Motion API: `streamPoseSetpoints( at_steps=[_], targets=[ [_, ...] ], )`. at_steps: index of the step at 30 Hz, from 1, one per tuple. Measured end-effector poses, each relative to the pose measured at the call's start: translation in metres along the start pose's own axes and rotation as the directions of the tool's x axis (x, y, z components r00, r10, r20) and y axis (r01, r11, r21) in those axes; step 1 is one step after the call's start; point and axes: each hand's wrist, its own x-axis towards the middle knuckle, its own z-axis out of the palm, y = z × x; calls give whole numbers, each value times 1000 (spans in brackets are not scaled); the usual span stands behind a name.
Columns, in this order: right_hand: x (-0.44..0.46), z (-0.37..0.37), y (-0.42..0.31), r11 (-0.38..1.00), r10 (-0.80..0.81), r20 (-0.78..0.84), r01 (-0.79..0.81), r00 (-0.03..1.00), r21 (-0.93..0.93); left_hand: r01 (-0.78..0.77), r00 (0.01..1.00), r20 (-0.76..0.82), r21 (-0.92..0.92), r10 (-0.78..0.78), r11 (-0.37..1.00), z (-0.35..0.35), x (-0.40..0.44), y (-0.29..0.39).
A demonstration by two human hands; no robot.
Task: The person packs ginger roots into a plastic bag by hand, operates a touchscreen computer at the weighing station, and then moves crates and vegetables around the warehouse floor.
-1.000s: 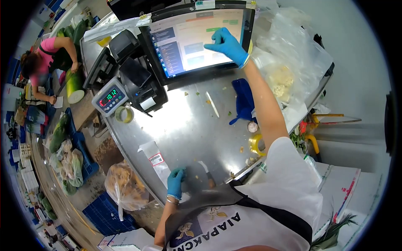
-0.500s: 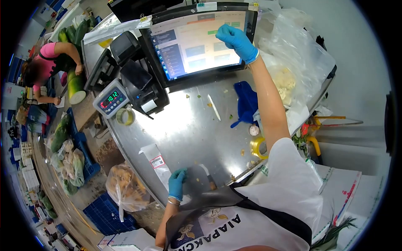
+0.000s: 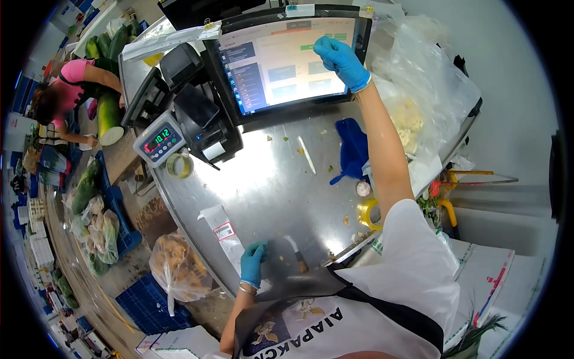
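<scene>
View from the head of a person standing at a metal table [image 3: 263, 200], looking forward and down. The right hand [image 3: 342, 63], in a thin blue glove, is at the far side, in front of the right part of a computer screen [image 3: 257, 84]. Its fingers are bunched in a loose clench with nothing seen in them; whether a fingertip touches the glass cannot be told. Most of the screen lies to the left of this hand, its long axis running left to right with the right end slightly farther off. The right hand is clearly the nearer one; the left hand [image 3: 253, 264], also blue-gloved, is at the near edge, well apart from the screen. The left fingers are loosely curled, and whether they grasp anything cannot be told. Just beside them lies a white paper strip [image 3: 232, 242] with a red-edged label [image 3: 224, 231], its long axis slanting from far left to near right, towards the left hand. Left of the screen stand a black printer [image 3: 203, 125] and a scale display [image 3: 160, 140] reading 10.12. Nearer and to the right are a blue cloth-like thing [image 3: 351, 148] and a yellow tape roll [image 3: 368, 214]
</scene>
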Motion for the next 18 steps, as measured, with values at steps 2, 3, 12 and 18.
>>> streamPoseSetpoints(
  at_steps=[2,3,12,18],
  targets=[
    [-1,0,0,999,-41,-1,41,999,-5,12,1000,-6,3,-12,1000,0,-1,-1],
    [1,0,-2,998,-45,-17,44,999,-45,14,1000,-5,2,-14,1000,-1,0,-2],
    [-13,20,-1,1000,26,-34,-27,999,-9,-39,999,9,45,39,998,-3,8,-7],
    [-66,94,78,949,249,337,-159,908,-272,-16,1000,-7,43,17,999,-2,8,-15]
  ],
)
